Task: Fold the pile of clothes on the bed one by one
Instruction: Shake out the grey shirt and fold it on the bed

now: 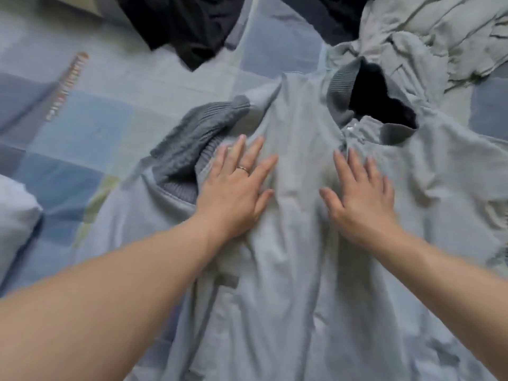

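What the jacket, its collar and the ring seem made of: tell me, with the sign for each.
The jacket: smooth matte cloth, pale grey-blue, creasing softly; cotton or synthetic, I cannot tell. The collar: darker grey rib knit, by its fine parallel ridges. The ring on the left hand: shiny yellow metal, gold-coloured; which metal is unclear.

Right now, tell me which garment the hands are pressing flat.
The grey zip jacket with ribbed cuffs: left hand and right hand lie flat on it. The black garment and crumpled pale garment lie beyond, untouched.
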`<state>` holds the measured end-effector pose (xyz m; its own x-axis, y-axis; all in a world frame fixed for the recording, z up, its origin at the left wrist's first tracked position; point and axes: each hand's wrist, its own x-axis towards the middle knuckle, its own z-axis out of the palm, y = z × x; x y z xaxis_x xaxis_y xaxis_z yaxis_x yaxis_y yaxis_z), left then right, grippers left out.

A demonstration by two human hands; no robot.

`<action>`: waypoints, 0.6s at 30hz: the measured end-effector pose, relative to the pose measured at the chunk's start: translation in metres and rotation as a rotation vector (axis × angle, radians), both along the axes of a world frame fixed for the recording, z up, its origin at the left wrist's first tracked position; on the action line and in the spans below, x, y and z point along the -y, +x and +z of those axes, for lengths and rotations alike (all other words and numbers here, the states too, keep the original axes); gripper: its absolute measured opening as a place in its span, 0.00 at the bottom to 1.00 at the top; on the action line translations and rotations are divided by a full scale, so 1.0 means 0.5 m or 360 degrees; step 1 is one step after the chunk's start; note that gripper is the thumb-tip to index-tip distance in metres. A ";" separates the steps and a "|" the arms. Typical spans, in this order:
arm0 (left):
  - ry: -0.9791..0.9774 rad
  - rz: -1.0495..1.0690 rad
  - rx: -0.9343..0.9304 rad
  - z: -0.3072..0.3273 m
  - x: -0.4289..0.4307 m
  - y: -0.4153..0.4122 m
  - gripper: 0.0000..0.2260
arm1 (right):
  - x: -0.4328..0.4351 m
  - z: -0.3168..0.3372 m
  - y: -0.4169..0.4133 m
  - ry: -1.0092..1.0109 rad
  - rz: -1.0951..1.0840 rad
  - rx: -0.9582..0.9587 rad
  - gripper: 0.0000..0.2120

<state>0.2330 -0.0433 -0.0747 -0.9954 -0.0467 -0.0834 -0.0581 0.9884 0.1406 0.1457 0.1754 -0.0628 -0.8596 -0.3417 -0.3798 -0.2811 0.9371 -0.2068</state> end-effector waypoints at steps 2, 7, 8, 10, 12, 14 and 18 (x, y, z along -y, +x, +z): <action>-0.0119 0.0138 -0.0018 0.019 0.122 0.044 0.34 | 0.131 0.000 0.022 -0.0041 0.0069 0.0036 0.34; 0.0346 0.0749 0.0377 0.040 0.316 0.108 0.49 | 0.375 0.013 0.060 -0.0113 0.0077 0.0163 0.30; 0.0506 0.0823 0.0498 0.036 0.344 0.115 0.46 | 0.406 0.017 0.062 -0.0106 0.0022 0.0222 0.30; 0.0646 0.0715 0.0837 0.038 0.379 0.121 0.32 | 0.442 0.026 0.063 -0.0050 -0.0069 0.0301 0.31; 0.0704 0.0541 0.1134 0.047 0.397 0.127 0.22 | 0.459 0.045 0.063 -0.0010 -0.0152 0.0317 0.34; 0.0987 0.0600 0.1227 0.065 0.420 0.129 0.17 | 0.475 0.076 0.065 0.0029 -0.0235 0.0411 0.31; 0.1432 0.0869 0.0948 0.144 0.507 0.094 0.10 | 0.514 0.142 0.077 0.0006 -0.0352 0.0477 0.31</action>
<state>0.2798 -0.2970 -0.0026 -0.6570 -0.1385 -0.7410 -0.7271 0.3759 0.5744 0.1845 -0.0815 0.0082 -0.7628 -0.1581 -0.6270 0.0009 0.9694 -0.2455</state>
